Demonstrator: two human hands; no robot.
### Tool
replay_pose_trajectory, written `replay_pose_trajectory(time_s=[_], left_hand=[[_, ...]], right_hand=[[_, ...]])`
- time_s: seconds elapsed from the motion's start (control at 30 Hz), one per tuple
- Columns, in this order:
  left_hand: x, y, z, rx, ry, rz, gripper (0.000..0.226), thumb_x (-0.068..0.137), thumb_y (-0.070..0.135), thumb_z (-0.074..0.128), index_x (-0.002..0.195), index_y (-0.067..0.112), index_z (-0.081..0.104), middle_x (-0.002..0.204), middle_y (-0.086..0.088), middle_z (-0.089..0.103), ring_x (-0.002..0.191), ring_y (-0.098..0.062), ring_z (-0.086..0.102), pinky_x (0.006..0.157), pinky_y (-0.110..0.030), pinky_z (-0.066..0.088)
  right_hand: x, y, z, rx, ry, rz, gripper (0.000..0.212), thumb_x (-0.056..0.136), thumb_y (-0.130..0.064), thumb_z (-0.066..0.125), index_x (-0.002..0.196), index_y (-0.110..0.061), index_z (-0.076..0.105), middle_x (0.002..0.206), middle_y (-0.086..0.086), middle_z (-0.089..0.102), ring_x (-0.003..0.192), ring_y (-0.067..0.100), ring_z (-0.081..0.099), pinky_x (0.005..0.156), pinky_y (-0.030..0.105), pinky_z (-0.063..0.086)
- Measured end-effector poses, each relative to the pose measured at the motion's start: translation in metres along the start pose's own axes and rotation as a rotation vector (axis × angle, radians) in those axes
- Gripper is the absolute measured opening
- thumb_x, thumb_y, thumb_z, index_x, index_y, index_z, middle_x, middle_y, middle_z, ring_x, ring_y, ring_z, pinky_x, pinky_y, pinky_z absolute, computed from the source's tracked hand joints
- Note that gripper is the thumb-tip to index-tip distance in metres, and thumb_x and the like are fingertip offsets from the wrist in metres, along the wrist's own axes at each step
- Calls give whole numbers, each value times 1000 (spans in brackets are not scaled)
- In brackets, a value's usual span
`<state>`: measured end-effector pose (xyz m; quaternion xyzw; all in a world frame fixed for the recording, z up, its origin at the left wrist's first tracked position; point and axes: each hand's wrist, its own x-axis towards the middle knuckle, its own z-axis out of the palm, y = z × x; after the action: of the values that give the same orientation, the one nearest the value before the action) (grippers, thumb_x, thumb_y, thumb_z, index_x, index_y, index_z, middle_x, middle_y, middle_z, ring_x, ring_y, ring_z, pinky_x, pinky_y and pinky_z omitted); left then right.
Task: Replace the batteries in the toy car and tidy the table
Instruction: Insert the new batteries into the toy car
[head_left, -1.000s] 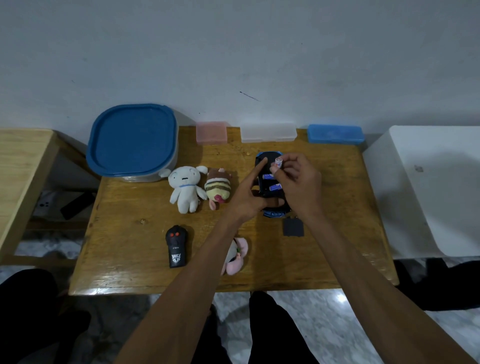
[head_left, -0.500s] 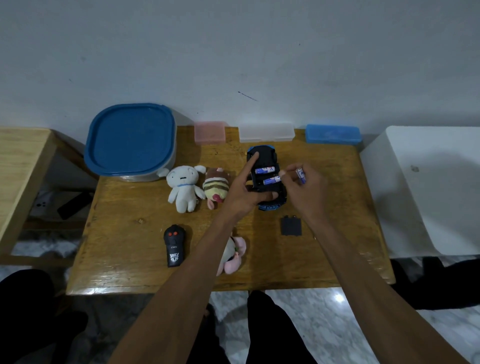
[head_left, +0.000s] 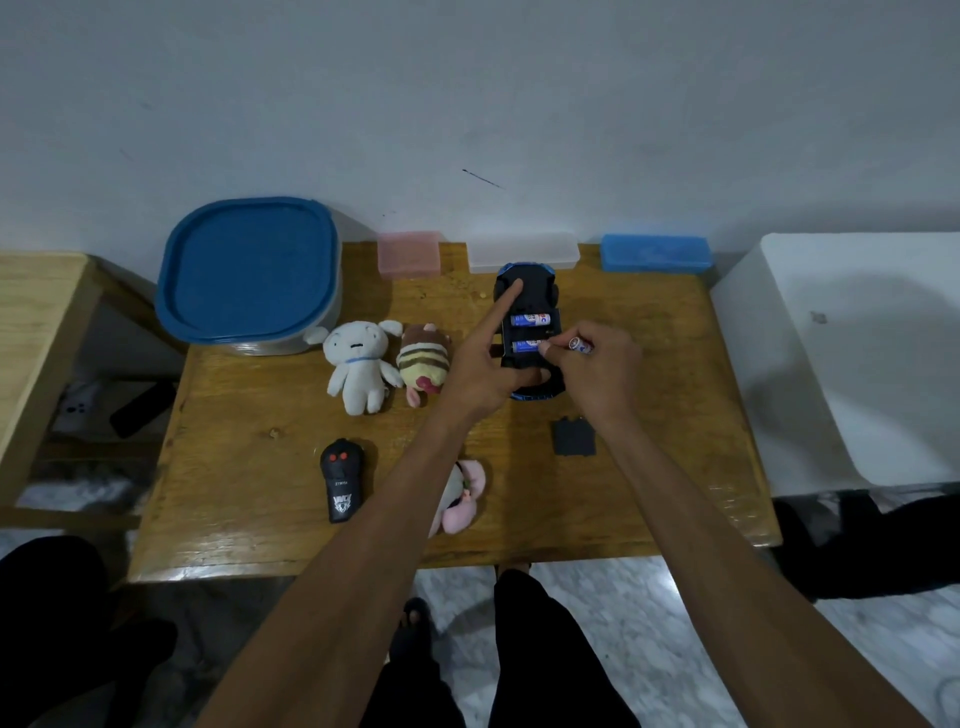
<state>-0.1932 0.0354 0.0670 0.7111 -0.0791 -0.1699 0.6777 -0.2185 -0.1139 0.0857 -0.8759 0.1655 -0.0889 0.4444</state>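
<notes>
Right now the toy car (head_left: 527, 332) is lying belly-up on the far middle of the wooden table (head_left: 260, 493), just in front of a clear box (head_left: 522, 252) by the wall, with its battery bay open and two blue batteries showing inside, the upper battery (head_left: 530, 319) and the lower battery (head_left: 525, 345). The left hand (head_left: 480, 374) is steadying the car: its index finger is stretching straight out along the underside toward the car's far end, touching it, while the thumb is pressing at the near end; the other fingers are curling under. The right hand (head_left: 597, 374) is closing its fingers round a loose battery (head_left: 579, 345), whose end is peeking out by the knuckles, and its fingertips are touching the right end of the lower battery in the bay. A black battery cover (head_left: 573, 437) is lying flat on the table just near of the right wrist. To the left of the car are sitting a white plush (head_left: 358, 364) and a striped plush (head_left: 423, 361), side by side. Nearer the table's front edge are lying a black remote (head_left: 340, 478) and a pink plush (head_left: 462, 496), the latter partly hidden by the left forearm.
</notes>
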Motion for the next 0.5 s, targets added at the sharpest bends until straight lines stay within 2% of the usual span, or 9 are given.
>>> replay_pose_trajectory(time_s=[0.1, 0.2, 0.3, 0.37, 0.43, 0.5], left_hand=[[2, 0, 1, -5, 8, -2, 103, 76, -11, 80, 158, 29, 31, 128, 18, 55, 106, 10, 64, 83, -18, 56], [4, 0, 3, -14, 10, -26, 104, 76, -11, 81, 158, 30, 31, 127, 18, 55, 108, 3, 65, 83, -19, 57], [5, -3, 3, -9, 5, -47, 105, 76, -11, 81, 158, 29, 31, 126, 17, 54, 103, 12, 64, 81, -16, 56], [4, -5, 2, 2, 4, -48, 105, 75, -11, 81, 159, 29, 30, 126, 15, 54, 102, 15, 62, 84, -18, 56], [2, -6, 2, 7, 5, -48, 106, 75, -11, 81, 159, 27, 30, 127, 12, 55, 103, 16, 62, 85, -18, 56], [0, -6, 1, 16, -1, -36, 105, 76, -12, 80, 159, 25, 28, 129, 8, 56, 103, 17, 61, 84, -15, 55]], right_hand=[[5, -5, -5, -10, -59, 6, 6, 85, -19, 79, 84, -15, 75, 81, -3, 71, 68, -2, 61, 50, 5, 43], [10, -11, -11, -70, -133, -17, 7, 90, -19, 73, 90, -12, 75, 86, -1, 70, 71, -4, 61, 50, 4, 43], [14, -14, -16, -86, -216, -6, 23, 99, -20, 55, 107, -9, 74, 98, 7, 73, 76, 0, 62, 55, 7, 45], [15, -16, -19, -70, -264, -18, 33, 103, -16, 45, 124, -10, 69, 109, 8, 71, 81, 4, 62, 56, 3, 43], [15, -18, -21, -59, -290, -55, 37, 105, -12, 45, 139, -13, 59, 114, 5, 68, 90, 8, 60, 61, 4, 43], [14, -17, -21, -46, -301, -66, 43, 103, -12, 55, 146, -18, 51, 110, -2, 65, 97, 8, 59, 66, 6, 41]])
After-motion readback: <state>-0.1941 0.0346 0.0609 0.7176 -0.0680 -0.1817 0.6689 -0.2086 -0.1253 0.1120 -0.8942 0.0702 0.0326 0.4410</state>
